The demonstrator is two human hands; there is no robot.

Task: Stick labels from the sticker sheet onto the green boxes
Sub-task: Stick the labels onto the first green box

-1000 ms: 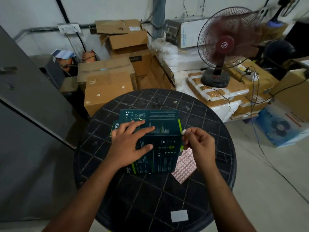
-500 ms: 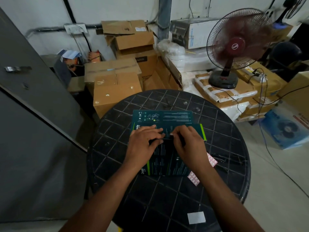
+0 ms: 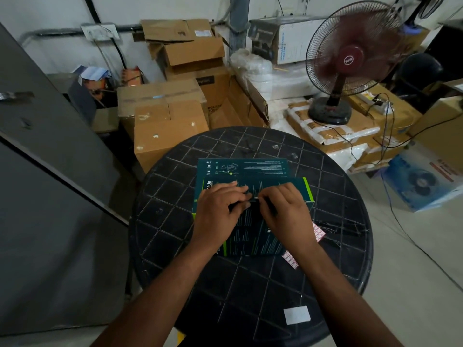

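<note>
A dark green box (image 3: 253, 236) stands in the middle of the round black table (image 3: 333, 259), with a second green box (image 3: 250, 167) right behind it. My left hand (image 3: 218, 211) lies flat on the near box's top, fingers stretched to the right. My right hand (image 3: 285, 211) has bent fingers at the same top edge and holds a small white label (image 3: 256, 198) against the box, fingertips meeting those of the left hand. The sticker sheet (image 3: 317, 231), white with red-framed labels, lies on the table right of the box, mostly hidden under my right forearm.
A white paper square (image 3: 297, 314) lies near the table's front edge. Cardboard boxes (image 3: 167, 121) are stacked behind the table. A running pedestal fan (image 3: 350, 58) stands on packages at the back right, with cables trailing over the floor. A grey metal cabinet (image 3: 50, 171) fills the left.
My right hand came from the box's right side over its top with the label and met my left fingertips. The near box has turned slightly, and the view shifted.
</note>
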